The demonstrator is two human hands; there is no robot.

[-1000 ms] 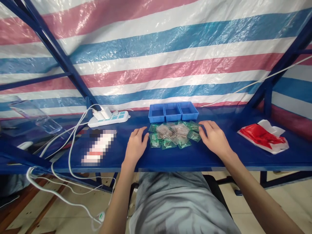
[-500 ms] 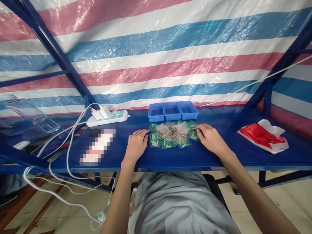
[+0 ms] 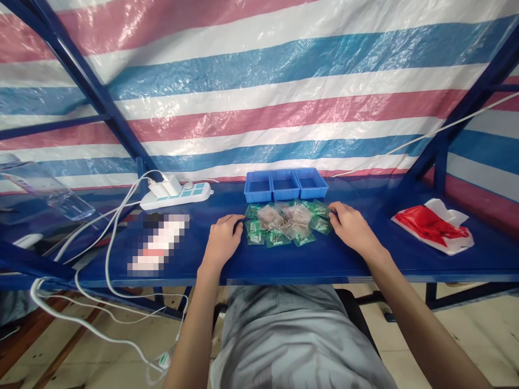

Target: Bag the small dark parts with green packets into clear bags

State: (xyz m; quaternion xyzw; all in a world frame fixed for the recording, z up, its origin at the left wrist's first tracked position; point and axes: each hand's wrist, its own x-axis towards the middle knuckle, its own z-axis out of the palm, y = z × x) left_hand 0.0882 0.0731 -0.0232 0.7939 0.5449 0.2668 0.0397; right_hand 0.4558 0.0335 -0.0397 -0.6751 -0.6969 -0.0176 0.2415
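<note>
A flat pile of small clear and green plastic bags [image 3: 284, 222] lies on the blue table in front of me. Several bags hold small metal-looking and white pieces, too small to name. My left hand [image 3: 223, 239] rests palm down at the pile's left edge, fingers loosely extended and thumb apart. On the opposite side, my right hand [image 3: 352, 227] lies with bent, relaxed fingers at the right edge of the bags. Neither hand holds anything that I can see. Just behind the pile stand three joined blue bins [image 3: 285, 185].
A white power strip [image 3: 178, 199] with plugs and trailing white cables sits at the back left, near a blurred-out item [image 3: 160, 246]. A clear bottle [image 3: 60, 194] is farther left. To the right lies a red and white plastic bag [image 3: 433, 227]. Striped sheeting [image 3: 284, 119] hangs behind.
My right hand has shifted slightly right, away from the bags' edge. My left hand has barely moved. The whole view has drifted a little; the bags stay in place.
</note>
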